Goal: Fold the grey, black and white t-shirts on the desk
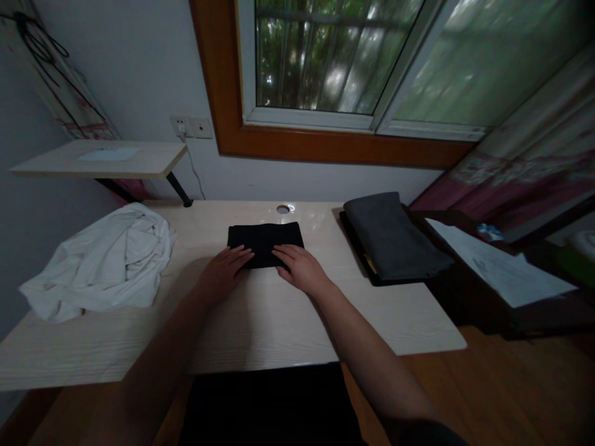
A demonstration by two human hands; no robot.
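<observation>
A black folded cloth (264, 236) lies flat as a small rectangle on the pale wooden table (279, 334). My left hand (226, 271) rests on its near left corner, fingers stretched out over the fabric. On the near right part of the cloth lies my right hand (300, 265), its fingers also extended and flat. Neither hand grips anything. What kind of garment or cloth it is cannot be made out in its folded state.
A crumpled white cloth (109, 263) lies on the left, below a raised shelf (100, 158). To the right sits a folded dark grey cloth (390, 235) over a black item. Beyond the table's right end, paper sheets (502, 263) lie on dark furniture. A cable hole (283, 209) is at the back.
</observation>
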